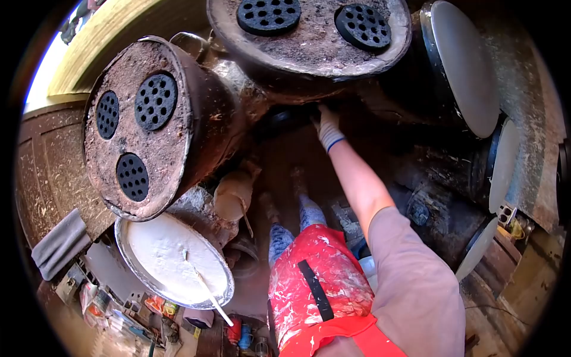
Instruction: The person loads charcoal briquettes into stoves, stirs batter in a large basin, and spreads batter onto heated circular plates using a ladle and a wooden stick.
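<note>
My right hand, in a pale glove with a blue cuff edge, reaches into the dark space below the front of the upper drum stove. Its fingers run into shadow, so whether they grip anything cannot be made out. Just left of them lies a dark, rounded object, its kind unclear. Two black honeycomb coal briquettes are set in the top of that stove. My left hand is out of view.
A second drum stove at left holds three honeycomb briquettes. Below it is a wide basin of white material with a stick in it. Large drums with pale round lids line the right side. Bottles and tools lie lower left.
</note>
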Action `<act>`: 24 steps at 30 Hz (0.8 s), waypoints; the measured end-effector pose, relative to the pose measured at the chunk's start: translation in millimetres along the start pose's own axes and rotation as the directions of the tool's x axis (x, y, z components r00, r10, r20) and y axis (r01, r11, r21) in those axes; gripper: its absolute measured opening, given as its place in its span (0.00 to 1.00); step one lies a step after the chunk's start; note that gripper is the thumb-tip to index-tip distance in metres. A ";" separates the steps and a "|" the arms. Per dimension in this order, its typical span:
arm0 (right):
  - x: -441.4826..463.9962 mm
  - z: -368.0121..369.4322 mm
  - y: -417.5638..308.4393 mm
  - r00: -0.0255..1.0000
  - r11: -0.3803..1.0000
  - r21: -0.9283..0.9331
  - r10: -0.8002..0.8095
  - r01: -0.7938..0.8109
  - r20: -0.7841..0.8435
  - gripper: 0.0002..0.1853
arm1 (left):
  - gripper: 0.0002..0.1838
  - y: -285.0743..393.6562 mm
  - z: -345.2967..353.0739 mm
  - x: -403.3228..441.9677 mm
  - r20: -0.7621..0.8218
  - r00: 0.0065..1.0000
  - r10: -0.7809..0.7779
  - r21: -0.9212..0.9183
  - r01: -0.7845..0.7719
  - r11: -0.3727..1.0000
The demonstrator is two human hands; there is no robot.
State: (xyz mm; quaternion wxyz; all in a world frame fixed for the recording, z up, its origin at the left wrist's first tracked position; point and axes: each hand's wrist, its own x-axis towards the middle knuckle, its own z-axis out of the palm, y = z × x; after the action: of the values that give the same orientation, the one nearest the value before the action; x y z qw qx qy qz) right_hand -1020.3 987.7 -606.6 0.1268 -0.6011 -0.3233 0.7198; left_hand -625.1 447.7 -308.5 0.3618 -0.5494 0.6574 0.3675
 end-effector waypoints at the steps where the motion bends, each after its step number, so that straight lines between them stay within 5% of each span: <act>1: -0.1 4.2 -18.9 0.997 0.998 0.025 -0.059 0.058 0.054 0.14 | 0.13 -1.8 3.3 -3.5 -0.005 1.000 -0.003 0.000 0.003 1.000; 15: 39.2 1.5 -15.9 0.998 0.989 -0.147 0.031 -0.024 0.049 0.06 | 0.15 -27.1 18.8 -50.6 -0.067 0.997 -0.035 -0.072 0.031 0.997; 24: 25.3 -2.9 -26.2 0.994 0.988 -0.152 0.011 0.006 0.111 0.16 | 0.16 -62.6 38.7 -88.8 -0.088 0.990 -0.115 -0.145 0.101 0.984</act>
State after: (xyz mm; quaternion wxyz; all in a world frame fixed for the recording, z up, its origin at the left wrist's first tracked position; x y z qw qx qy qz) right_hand -1029.2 1022.9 -610.3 0.0614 -0.5681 -0.3830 0.7258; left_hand -548.5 514.4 -253.9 0.3098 -0.6253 0.6159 0.3657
